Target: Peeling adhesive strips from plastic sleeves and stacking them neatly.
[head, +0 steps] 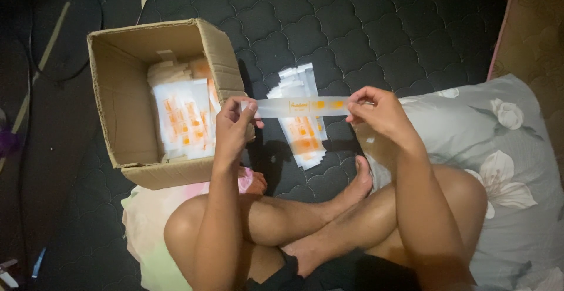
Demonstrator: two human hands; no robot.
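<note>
I hold a long, flat white strip with orange print [301, 106] stretched level between both hands above a dark quilted mattress [364, 26]. My left hand [234, 127] pinches its left end and my right hand [379, 111] pinches its right end. Just beneath the strip lies a fanned pile of similar white and orange strips [302, 132] on the mattress. To the left of my left hand stands an open cardboard box [126, 103] with several more of the same strips stacked inside [185, 120].
My crossed legs [317, 220] fill the lower middle. A grey pillow with white flowers [505, 150] lies at the right, a pale cloth [150, 220] under my left knee. A dark floor with cables [41, 73] runs along the left.
</note>
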